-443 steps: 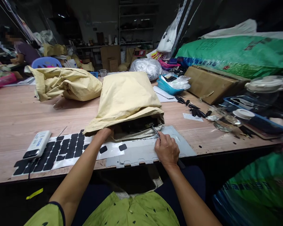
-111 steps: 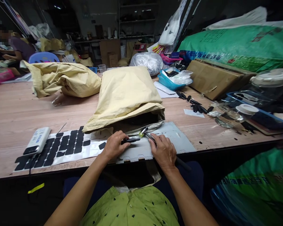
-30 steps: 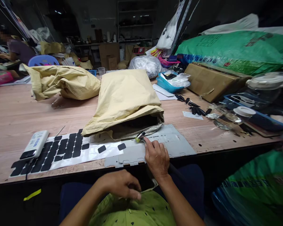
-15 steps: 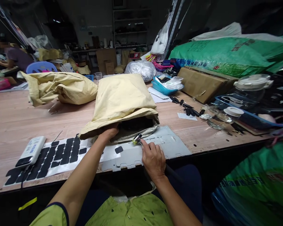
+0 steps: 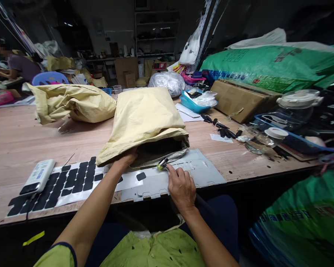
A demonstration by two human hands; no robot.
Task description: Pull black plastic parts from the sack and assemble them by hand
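Observation:
My left hand reaches into the dark mouth of a tan paper sack. Its fingers are hidden inside, so what they touch does not show. My right hand is closed around a small tool with a silver cylindrical head and a yellow-green end. That tool is just in front of the sack's opening, over a grey plate at the table edge. Left of the plate lies a sheet of black stickers, partly covered by my left forearm; one loose black sticker is near the sack.
A white device with a cable sits on the sticker sheet. Another tan sack lies to the left. At right are black pieces, a clear jar, a blue tray and a cardboard box. A co-worker sits far left.
My left hand has shifted slightly left at the sack's mouth, and the sack's lower left corner has moved a little. My right hand keeps its hold on the small tool. The view has shifted slightly.

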